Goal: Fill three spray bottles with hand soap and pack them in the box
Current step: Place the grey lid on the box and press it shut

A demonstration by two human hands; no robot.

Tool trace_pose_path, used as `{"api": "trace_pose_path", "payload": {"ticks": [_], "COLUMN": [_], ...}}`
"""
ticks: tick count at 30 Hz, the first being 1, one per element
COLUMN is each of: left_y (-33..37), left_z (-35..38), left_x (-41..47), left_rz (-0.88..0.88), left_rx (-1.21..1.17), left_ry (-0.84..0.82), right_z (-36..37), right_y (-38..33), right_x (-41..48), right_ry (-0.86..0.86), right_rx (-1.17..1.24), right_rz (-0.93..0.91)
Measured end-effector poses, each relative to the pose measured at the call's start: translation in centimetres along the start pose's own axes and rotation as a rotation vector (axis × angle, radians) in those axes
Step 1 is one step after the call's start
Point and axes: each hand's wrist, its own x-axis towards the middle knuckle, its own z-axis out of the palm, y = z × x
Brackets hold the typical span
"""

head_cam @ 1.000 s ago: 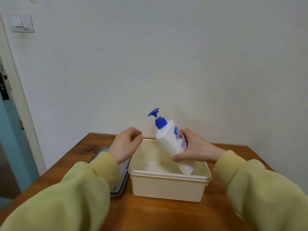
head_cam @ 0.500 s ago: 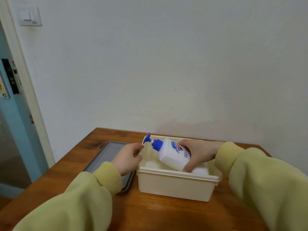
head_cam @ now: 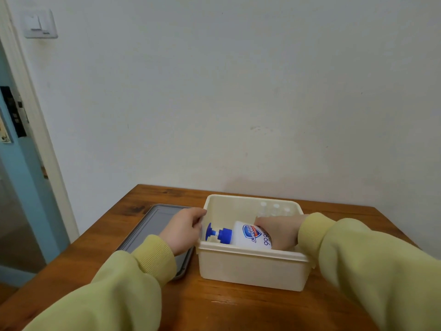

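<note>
A cream plastic box (head_cam: 250,268) stands on the wooden table (head_cam: 214,306). Inside it a white hand soap bottle (head_cam: 248,236) with a blue pump lies on its side, pump pointing left. My right hand (head_cam: 278,231) is down in the box, wrapped around the bottle's base. My left hand (head_cam: 183,226) grips the box's left rim. At the back right of the box I see the clear caps of small spray bottles (head_cam: 275,210); their bodies are mostly hidden.
A grey lid (head_cam: 152,225) lies flat on the table left of the box, partly under my left arm. A white wall stands close behind the table. A door frame and blue door are at the far left.
The soap bottle has gone from tilted above the box to lying low inside it, carried by my right hand. My left hand moved onto the box's left rim.
</note>
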Motion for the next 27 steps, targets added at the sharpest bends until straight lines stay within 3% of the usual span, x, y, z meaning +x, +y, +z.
{"api": "trace_pose_path", "payload": {"ticks": [10,27], "left_y": [0.0,0.2], "left_z": [0.0,-0.2], "left_x": [0.0,-0.2], "left_rz": [-0.003,0.004], "left_rx": [0.027,0.011], "left_ry": [0.013,0.026], "right_z": [1.4,1.4], "right_y": [-0.1,-0.5], "right_x": [1.4,0.4], "right_ry": [0.01,0.036], "right_rx": [-0.112,-0.094], "right_rz": [0.027,0.057]}}
